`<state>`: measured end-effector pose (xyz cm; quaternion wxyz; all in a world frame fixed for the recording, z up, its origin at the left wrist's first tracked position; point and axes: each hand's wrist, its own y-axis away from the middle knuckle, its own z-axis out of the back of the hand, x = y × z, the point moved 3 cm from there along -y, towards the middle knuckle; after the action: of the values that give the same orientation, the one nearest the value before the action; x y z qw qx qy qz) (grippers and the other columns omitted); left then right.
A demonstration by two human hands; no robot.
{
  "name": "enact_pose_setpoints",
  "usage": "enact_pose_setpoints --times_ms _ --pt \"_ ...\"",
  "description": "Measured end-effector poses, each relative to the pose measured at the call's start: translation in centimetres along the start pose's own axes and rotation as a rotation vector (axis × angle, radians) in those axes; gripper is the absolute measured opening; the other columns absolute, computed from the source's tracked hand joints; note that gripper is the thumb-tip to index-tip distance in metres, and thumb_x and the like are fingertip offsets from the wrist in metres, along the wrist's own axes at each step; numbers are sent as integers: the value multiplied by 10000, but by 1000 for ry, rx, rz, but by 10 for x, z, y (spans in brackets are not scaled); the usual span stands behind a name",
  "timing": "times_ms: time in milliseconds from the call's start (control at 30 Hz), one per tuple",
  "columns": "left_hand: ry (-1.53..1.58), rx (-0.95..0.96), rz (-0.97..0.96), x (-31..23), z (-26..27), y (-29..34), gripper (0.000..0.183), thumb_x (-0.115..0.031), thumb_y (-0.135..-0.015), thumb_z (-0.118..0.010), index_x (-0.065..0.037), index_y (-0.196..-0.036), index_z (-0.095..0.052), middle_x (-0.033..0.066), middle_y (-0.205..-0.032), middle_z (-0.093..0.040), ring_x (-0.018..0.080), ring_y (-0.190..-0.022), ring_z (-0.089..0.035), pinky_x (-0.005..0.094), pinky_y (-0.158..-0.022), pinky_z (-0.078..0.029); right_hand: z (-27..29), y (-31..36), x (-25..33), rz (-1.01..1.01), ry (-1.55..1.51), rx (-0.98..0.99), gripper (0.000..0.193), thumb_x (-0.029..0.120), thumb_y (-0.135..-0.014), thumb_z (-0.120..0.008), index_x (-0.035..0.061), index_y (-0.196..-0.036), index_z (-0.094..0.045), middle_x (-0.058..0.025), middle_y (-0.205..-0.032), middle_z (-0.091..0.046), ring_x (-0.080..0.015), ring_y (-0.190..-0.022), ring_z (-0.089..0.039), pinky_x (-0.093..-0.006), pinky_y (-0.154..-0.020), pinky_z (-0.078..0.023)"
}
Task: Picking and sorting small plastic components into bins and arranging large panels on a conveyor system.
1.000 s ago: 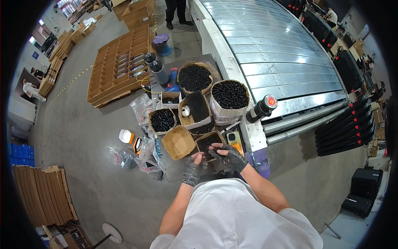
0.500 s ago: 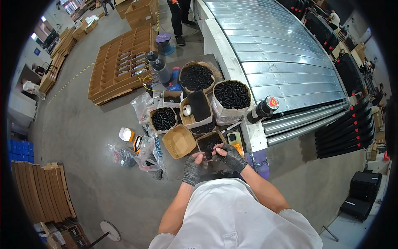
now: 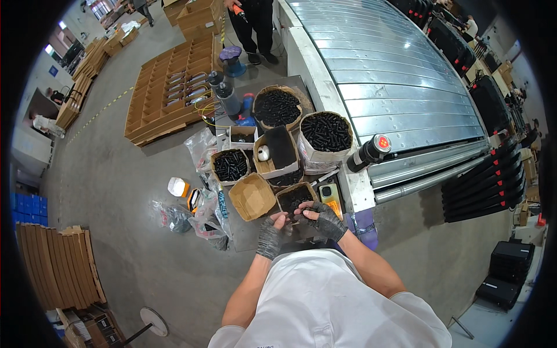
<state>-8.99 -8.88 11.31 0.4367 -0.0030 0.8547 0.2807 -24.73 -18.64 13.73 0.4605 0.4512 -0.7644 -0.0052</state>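
Note:
My left hand (image 3: 271,236) and my right hand (image 3: 322,220), in grey fingerless gloves, meet close together in front of a small open box of tiny black parts (image 3: 296,198). Fingers and thumbs are pinched on both; whatever lies between them is too small to make out. Left of that box stands an empty-looking brown cardboard box (image 3: 252,197). Behind are a box of short black cylinders (image 3: 230,166), a carton with a black sheet and a white roundish item (image 3: 263,153), and two larger containers full of black pieces, one white-sided (image 3: 326,132), one brown-rimmed (image 3: 277,108).
A metal slatted conveyor (image 3: 400,75) runs along the right, with a black cylinder with a red top (image 3: 371,152) at its corner. A phone (image 3: 329,194) lies beside my right hand. Plastic bags (image 3: 206,223) hang at the table's left. Beyond stands a person (image 3: 255,26) holding an orange-tipped tool.
My hands stay near each other, with only small finger shifts. The person at the far end has stepped further into view, with the orange-tipped tool now lower.

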Motion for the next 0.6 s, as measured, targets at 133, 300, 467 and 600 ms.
enact_pose_setpoints --times_ms 133,300,467,600 --pt "-7 -8 -35 5 5 -1 281 -235 -915 -614 -4 -1073 -609 69 -907 -637 140 -799 -590 263 -681 -500 -7 2 7 2 188 -16 275 148 -898 -585 9 -1134 -561 -108 -1049 -660 -173 -1023 -596 -287 -906 -468" --pt "-55 -1 -25 -2 -3 3 276 -233 -914 -615 -8 -1076 -610 65 -901 -631 134 -798 -584 258 -685 -496 -3 0 3 21 197 -16 260 174 -908 -581 7 -1106 -571 -104 -998 -676 -167 -965 -615 -288 -879 -478" --pt "-99 6 -48 -3 -3 3 279 -236 -911 -620 -10 -1075 -610 60 -904 -629 131 -809 -580 258 -705 -492 -2 -2 2 59 340 -50 248 164 -907 -574 12 -1102 -579 -97 -984 -674 -161 -945 -614 -286 -856 -480" --pt "-90 14 -23 -4 -7 2 276 -242 -909 -623 -17 -1068 -616 55 -901 -631 134 -825 -580 260 -733 -484 3 -3 -6 54 269 -47 241 153 -903 -561 15 -1099 -590 -73 -942 -659 -148 -896 -608 -273 -830 -480"
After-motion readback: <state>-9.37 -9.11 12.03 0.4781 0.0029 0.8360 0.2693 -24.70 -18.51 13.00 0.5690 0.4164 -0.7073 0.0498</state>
